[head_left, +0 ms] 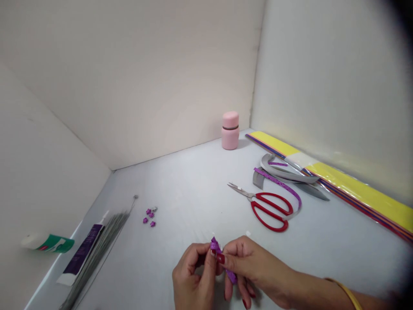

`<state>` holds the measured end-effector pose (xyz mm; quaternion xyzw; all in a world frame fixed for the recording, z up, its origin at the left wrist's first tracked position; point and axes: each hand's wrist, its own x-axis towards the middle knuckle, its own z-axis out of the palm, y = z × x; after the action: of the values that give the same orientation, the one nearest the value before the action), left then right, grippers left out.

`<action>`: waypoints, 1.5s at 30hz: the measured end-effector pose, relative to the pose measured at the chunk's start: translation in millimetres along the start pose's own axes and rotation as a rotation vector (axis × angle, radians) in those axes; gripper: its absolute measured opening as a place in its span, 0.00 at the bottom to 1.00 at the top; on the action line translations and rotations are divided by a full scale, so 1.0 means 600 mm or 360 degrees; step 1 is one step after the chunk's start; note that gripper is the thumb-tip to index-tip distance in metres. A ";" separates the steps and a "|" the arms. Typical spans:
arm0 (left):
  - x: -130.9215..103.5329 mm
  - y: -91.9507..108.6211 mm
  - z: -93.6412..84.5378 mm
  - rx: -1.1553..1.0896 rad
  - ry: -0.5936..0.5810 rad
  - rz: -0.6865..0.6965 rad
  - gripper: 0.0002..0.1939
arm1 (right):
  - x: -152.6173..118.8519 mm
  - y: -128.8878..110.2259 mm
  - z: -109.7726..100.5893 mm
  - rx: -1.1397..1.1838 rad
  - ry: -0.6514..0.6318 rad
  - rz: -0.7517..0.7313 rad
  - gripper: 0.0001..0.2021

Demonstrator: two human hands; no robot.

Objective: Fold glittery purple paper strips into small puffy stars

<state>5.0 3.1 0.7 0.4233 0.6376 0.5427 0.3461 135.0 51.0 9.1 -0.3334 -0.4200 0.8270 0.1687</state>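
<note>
A shiny purple paper strip (215, 244) is pinched between both hands at the front of the table. My left hand (195, 275) grips its folded upper end between thumb and index finger. With thumb and index finger, my right hand (245, 262) closes on the same strip, its other fingers hanging loosely. The strip's lower end dangles below the right thumb, partly hidden by the fingers. Several small purple folded stars (152, 224) lie to the left, with a silver one (154, 209) among them.
Red-handled scissors (269, 209) lie right of centre, beside grey and purple paper strips (284, 174). Long packs of coloured paper (355, 185) line the right wall. A pink flask (230, 131) stands at the back. Thin wires (100, 249), a purple tube (84, 249) and a green-white bottle (56, 243) are at left.
</note>
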 end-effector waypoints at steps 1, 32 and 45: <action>0.000 0.001 -0.001 0.0047 -0.0002 0.0049 0.08 | 0.000 0.000 0.001 -0.0007 0.0024 -0.0016 0.21; 0.009 -0.001 0.010 -0.0470 -0.0526 -0.0775 0.16 | 0.014 -0.048 -0.056 0.0155 0.0937 -0.0662 0.13; 0.011 0.012 0.004 -0.0563 -0.0283 -0.0693 0.20 | 0.013 -0.042 -0.045 0.0066 0.0652 -0.0414 0.16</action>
<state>6.0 10.2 7.7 0.2555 0.5761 0.5190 0.5774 148.1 86.0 15.0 -0.4336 -0.3994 0.7219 0.3622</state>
